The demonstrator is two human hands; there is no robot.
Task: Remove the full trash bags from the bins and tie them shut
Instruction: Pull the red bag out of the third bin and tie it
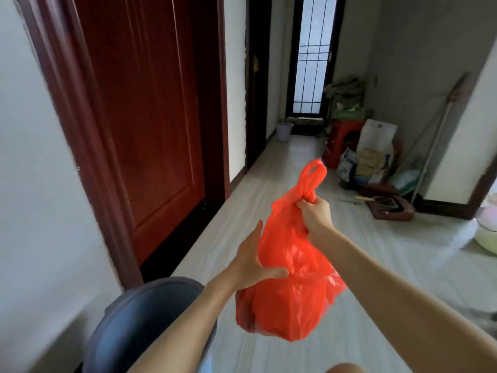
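A full red plastic trash bag (289,300) hangs in the air in front of me, above the floor. My right hand (314,214) is closed on the bag's gathered neck, and the handle loops stick up past the fist. My left hand (252,261) presses against the bag's left side with the thumb under a fold and the fingers spread. A dark grey bin (139,324) stands at the lower left beside the wall, partly hidden by my left forearm; its inside looks bare.
A dark red door (145,117) lines the left wall. Down the corridor stand a small white bucket (283,131), a red stool (343,141), paper bags (373,154), a dustpan (390,207) and a broom (435,130). A pale basin (488,232) sits at the right edge.
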